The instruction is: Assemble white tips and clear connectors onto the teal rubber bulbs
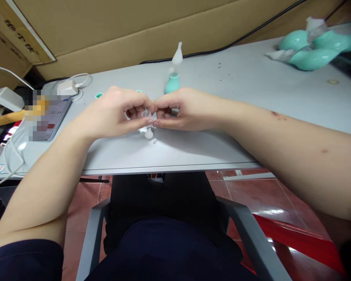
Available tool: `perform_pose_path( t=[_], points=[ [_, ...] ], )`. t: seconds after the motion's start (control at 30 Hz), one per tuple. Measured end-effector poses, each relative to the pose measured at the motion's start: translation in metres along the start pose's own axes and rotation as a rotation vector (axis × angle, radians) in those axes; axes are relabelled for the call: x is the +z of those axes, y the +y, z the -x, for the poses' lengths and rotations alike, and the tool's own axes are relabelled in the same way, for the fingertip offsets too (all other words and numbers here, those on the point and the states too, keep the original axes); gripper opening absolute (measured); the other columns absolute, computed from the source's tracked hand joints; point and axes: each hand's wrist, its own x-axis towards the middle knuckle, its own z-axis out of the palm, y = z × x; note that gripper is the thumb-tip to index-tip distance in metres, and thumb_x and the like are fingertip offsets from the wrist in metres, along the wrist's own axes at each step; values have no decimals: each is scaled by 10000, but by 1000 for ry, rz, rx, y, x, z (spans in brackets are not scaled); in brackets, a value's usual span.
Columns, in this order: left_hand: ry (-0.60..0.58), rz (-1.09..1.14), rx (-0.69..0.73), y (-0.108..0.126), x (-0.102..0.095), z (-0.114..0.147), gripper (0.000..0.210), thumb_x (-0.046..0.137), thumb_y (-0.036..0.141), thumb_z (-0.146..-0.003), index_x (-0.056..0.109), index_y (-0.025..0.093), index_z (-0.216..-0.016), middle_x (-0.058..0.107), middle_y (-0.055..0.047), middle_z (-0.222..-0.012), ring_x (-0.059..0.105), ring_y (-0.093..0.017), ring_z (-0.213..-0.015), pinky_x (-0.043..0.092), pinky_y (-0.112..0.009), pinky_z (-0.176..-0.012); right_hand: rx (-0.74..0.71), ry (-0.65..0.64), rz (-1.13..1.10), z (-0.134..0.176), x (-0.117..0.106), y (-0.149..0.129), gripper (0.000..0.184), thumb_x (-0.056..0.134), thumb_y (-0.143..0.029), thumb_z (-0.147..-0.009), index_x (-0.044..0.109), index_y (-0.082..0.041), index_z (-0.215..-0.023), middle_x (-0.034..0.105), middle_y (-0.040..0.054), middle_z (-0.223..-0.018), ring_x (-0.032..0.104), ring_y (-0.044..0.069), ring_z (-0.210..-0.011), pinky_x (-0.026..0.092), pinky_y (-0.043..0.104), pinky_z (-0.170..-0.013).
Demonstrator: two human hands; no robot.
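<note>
My left hand [117,111] and my right hand [187,110] meet over the table, thumbs and fingertips pinched together. Between them is a small clear plastic cup-shaped part [146,114], partly covered by the fingers; both hands appear to grip it. Just below the fingertips lies a small white rounded part [149,134], with a tiny clear bit [155,141] beside it. Behind my right hand stands a teal squeeze bulb [172,83], topped by a translucent part and a white pointed nozzle [178,54]. A teal ring-like piece [98,95] sits beyond my left wrist.
Several teal bulbs with clear tips [312,56] lie at the far right of the grey table [236,80]. On the left are a phone [57,119], a white charger [68,88] and cables. A cardboard wall [119,31] and black cable [251,33] border the back.
</note>
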Motion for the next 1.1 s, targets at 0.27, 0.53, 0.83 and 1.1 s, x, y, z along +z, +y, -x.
perform_pose_path(
  t=[0.27, 0.53, 0.83, 1.1],
  points=[
    [7, 61, 6, -5, 2, 0, 166, 850, 418, -1110, 912, 286, -1189, 889, -57, -972, 791, -219, -820, 679, -366, -842, 16, 0, -96, 0, -2, -3, 198, 951, -402, -1136, 866, -229, -1089, 780, -1, -893, 652, 189, -816, 488, 343, -753],
    [4, 68, 23, -8, 5, 0, 221, 897, 475, -1106, 906, 293, -1230, 895, -55, -1001, 798, -212, -848, 666, -344, -838, 53, -45, -118, 1, -5, -6, 287, 995, -487, -1136, 890, -224, -1088, 832, 28, -942, 685, 208, -864, 546, 355, -793],
    [-28, 41, 59, 0, 3, 1, 117, 758, 328, -1151, 841, 253, -1182, 868, -27, -1002, 806, -180, -865, 603, -302, -849, -87, -32, -95, 1, -3, 10, 338, 952, -510, -1203, 894, -203, -1074, 837, 37, -925, 654, 192, -816, 495, 345, -755],
    [-81, -53, 49, 5, 3, 1, 155, 750, 321, -1150, 875, 261, -1218, 905, -58, -1070, 834, -221, -960, 601, -337, -894, -11, -62, -93, 2, -6, 6, 231, 966, -447, -1171, 967, -218, -1143, 859, 18, -941, 694, 190, -867, 511, 344, -800]
  ],
)
